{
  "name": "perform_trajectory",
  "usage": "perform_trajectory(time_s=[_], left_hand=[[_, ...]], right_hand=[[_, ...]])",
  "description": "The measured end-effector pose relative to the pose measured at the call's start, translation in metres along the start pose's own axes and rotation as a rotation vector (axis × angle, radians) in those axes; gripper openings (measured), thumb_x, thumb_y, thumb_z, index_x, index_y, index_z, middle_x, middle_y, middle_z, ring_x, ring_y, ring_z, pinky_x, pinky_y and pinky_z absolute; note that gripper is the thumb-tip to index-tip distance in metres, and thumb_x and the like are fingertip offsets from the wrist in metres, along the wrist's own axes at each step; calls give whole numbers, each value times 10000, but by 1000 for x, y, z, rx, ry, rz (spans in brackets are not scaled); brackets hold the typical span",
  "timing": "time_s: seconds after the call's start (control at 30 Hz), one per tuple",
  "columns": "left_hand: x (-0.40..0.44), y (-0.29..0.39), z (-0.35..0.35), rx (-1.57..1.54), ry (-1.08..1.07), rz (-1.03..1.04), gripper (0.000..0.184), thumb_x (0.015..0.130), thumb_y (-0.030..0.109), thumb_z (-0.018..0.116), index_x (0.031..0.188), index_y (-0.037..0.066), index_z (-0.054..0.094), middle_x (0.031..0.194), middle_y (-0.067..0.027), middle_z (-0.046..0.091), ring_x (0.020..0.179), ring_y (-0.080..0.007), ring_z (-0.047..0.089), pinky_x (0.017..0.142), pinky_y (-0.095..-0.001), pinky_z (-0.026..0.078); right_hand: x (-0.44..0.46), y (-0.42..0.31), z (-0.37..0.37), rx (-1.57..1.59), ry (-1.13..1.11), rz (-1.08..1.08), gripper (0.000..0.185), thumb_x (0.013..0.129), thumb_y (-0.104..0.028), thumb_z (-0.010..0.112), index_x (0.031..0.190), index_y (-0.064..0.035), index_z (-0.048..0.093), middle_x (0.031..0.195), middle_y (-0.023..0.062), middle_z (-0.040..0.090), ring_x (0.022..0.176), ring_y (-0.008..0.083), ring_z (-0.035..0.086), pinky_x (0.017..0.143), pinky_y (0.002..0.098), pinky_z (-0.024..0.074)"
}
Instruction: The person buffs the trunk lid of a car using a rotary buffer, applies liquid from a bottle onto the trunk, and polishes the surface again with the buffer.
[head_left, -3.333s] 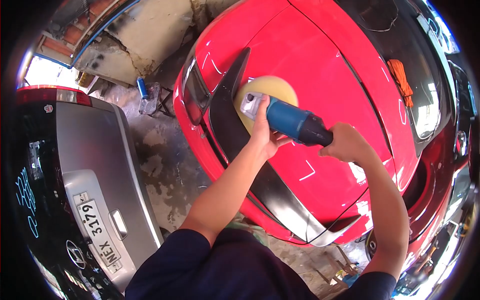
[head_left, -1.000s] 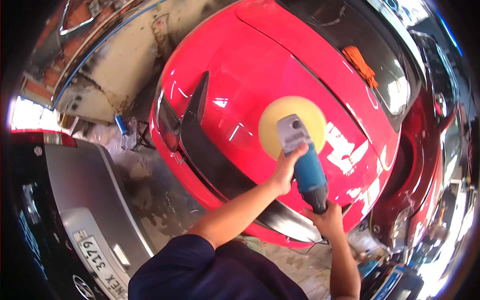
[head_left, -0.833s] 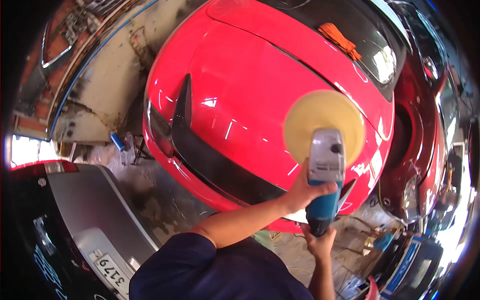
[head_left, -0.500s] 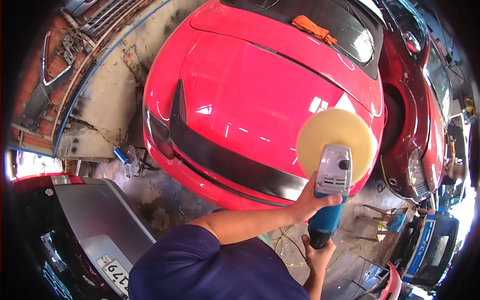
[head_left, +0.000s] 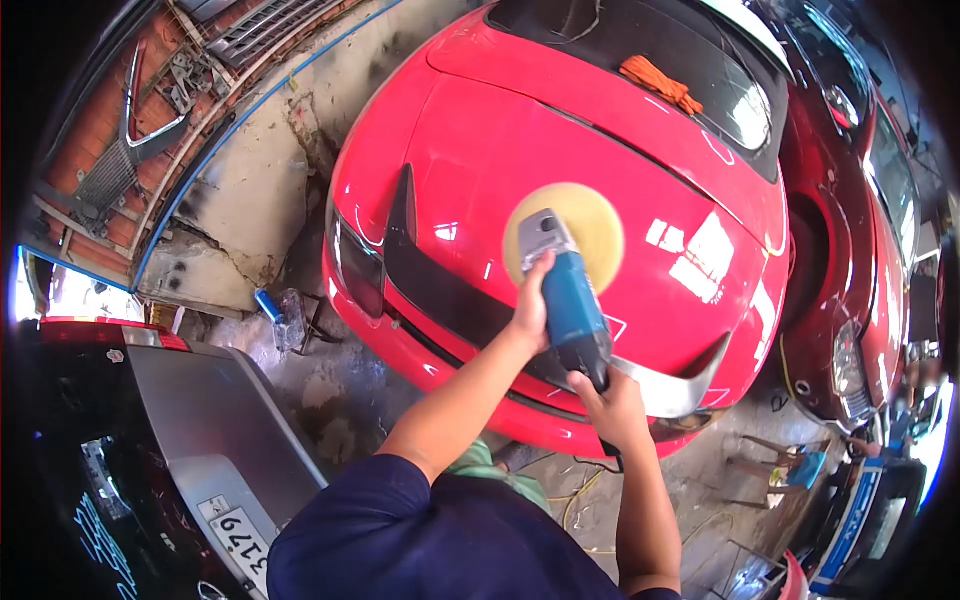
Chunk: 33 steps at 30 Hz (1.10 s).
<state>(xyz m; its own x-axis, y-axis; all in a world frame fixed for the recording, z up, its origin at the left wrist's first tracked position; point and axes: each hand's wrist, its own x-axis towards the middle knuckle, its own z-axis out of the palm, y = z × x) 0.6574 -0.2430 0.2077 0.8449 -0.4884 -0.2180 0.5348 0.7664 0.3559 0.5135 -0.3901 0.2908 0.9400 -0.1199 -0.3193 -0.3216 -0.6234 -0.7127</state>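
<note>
A blue and black power polisher [head_left: 575, 300] with a silver head and a round yellow pad [head_left: 597, 235] is over the hood of a red car [head_left: 500, 150]. The pad's edge looks blurred, and its underside faces the hood. My left hand [head_left: 535, 305] is wrapped round the polisher's front, just behind the silver head. Around the black rear end of the body, my right hand [head_left: 615, 405] is closed. A black trim strip [head_left: 450, 300] runs along the car's front edge, left of the polisher.
Orange gloves or cloth [head_left: 660, 84] lie by the windshield. A grey and black vehicle [head_left: 215, 430] is at the left, a dark red car [head_left: 850, 200] at the right. A blue can [head_left: 268, 305] stands near the wall. Wooden stools [head_left: 775, 470] and a yellow cord [head_left: 580, 495] are on the floor.
The polisher, held in both hands, has moved left from the hood's right side to its middle. Half a second ago it pointed straighter up; now its head tilts left.
</note>
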Motion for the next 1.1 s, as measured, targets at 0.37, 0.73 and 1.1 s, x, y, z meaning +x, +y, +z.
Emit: perform_trajectory(time_s=[0.37,0.73,1.1], left_hand=[[41,133,-89,-106,289,169,699,983,736,589,1153,61,650,953,-148,725,860,-295,743,834,-462,629],[58,65,-43,-183,222,-33,602,1006,673,631,1140,87,671,957,-98,736,863,-238,743,844,-426,625],[18,40,-56,-160,269,-95,690,999,732,576,1148,66,681,1001,-139,756,938,-292,755,911,-470,618]], right_hand=[[141,-105,70,-234,-198,-90,724,937,-620,777,804,82,666,662,263,663,675,462,713,669,518,554],[103,-65,5,-241,-74,45,623,928,-519,828,847,79,674,654,241,645,627,453,663,630,508,510],[76,-43,13,-257,-119,-28,623,904,-516,853,895,86,693,735,279,702,753,475,738,710,524,570]])
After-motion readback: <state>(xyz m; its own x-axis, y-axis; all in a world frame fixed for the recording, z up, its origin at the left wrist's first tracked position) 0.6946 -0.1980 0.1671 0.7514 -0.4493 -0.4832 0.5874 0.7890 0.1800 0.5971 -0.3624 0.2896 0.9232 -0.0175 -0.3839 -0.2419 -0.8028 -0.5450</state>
